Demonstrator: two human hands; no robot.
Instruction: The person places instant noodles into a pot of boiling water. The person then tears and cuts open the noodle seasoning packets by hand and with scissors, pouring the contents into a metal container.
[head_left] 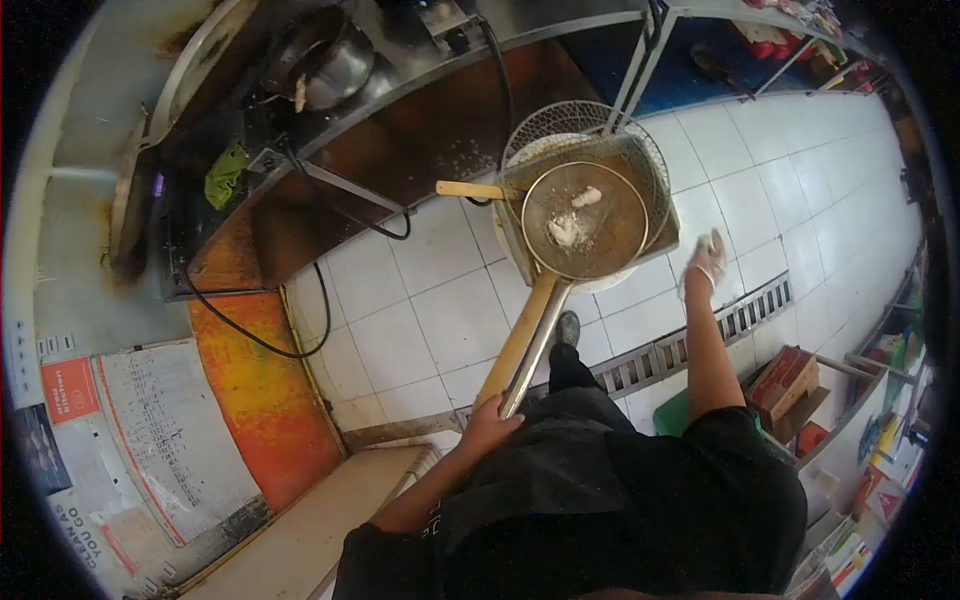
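Note:
My left hand (490, 430) is closed around the end of a long metal handle, with a wooden length running alongside it. The handle leads to a round mesh strainer (615, 225), held flat above a square container (652, 170). Several pale, flour-coated pieces (568, 230) lie on its mesh with loose white crumbs. My right hand (706, 264), in a clear plastic glove, is off to the right, apart from the strainer. Its fingers are curled around something small and whitish that I cannot make out.
A wire basket (560, 120) sits behind the strainer, and a wooden handle (468, 189) sticks out left. Upper left, a metal pot (335, 70) and a green cloth (226, 178) are on the counter. Black cables (325, 300) hang down. A floor grate (690, 340) crosses the tiles; boxes (785, 390) fill a shelf.

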